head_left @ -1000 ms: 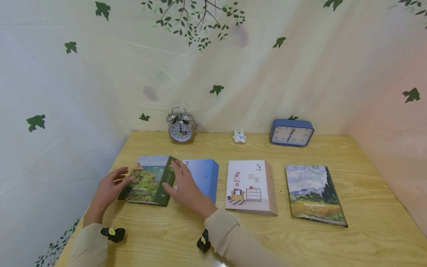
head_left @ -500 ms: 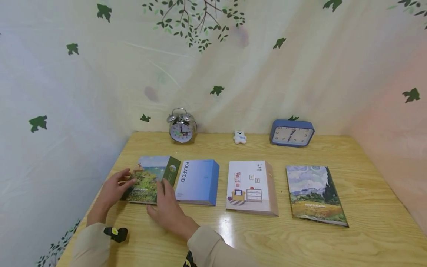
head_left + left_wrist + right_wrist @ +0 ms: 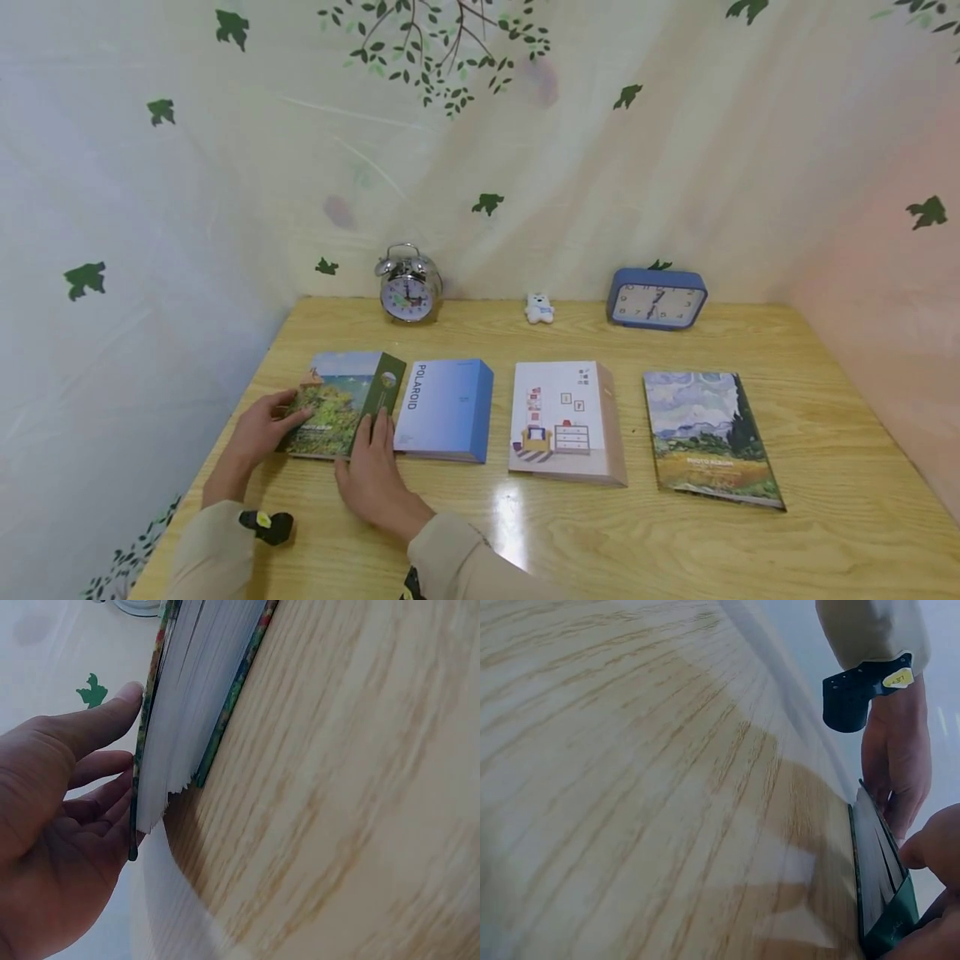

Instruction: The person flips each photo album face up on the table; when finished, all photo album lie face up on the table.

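Observation:
The photo album [image 3: 341,404] with a painted seaside cover and green spine lies at the left of the table. My left hand [image 3: 258,429] grips its left edge, the thumb on the cover. In the left wrist view, this hand's [image 3: 60,802] other fingers reach under the overhanging cover, beside the white pages [image 3: 184,705]. My right hand [image 3: 375,483] rests at the album's near right corner, fingertips on the green spine, thumb by the near edge. In the right wrist view the spine [image 3: 892,922] is partly covered by the right hand [image 3: 941,862].
To the right lie a blue Polaroid album [image 3: 442,408], a white album [image 3: 558,417] with a furniture drawing and a landscape photo album [image 3: 708,433]. Along the back stand a silver alarm clock [image 3: 408,287], a white bear figurine [image 3: 538,308] and a blue clock [image 3: 656,298].
My right hand has drawn back from the far part of the spine and Polaroid album to the seaside album's near right corner. The left hand has shifted slightly right, its thumb further onto the cover.

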`<state>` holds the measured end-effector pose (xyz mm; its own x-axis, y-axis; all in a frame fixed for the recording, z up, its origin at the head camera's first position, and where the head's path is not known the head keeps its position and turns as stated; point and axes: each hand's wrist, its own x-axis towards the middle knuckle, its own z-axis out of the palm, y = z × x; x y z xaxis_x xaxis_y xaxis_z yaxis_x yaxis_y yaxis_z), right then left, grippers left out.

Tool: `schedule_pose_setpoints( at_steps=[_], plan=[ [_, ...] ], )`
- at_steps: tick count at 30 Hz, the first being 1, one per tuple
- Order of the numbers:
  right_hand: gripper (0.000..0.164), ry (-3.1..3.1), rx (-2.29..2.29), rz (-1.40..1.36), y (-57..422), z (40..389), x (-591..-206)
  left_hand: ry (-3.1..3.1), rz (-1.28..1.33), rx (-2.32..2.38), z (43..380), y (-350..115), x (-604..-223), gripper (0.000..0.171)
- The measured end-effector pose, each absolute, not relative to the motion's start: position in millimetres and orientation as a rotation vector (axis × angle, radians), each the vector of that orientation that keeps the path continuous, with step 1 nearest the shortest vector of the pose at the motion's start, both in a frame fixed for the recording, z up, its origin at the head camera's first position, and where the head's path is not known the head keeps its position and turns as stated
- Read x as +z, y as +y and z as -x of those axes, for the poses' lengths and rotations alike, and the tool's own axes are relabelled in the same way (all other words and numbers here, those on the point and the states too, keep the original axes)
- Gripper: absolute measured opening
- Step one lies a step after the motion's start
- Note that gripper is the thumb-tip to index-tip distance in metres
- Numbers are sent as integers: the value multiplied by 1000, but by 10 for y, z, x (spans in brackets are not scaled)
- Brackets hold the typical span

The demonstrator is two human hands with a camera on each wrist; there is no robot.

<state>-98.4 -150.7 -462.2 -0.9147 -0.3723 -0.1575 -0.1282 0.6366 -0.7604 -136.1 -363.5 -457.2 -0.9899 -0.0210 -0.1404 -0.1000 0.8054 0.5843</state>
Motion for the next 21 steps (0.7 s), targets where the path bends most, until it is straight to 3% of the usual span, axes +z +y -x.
schedule_pose_setpoints(
  at_steps=[21],
  plan=[
    [63, 2532, -1230, 515, -1428, 991, -4640, 2793, 107, 953, 1334, -3594, -4501, 78]
  ],
)
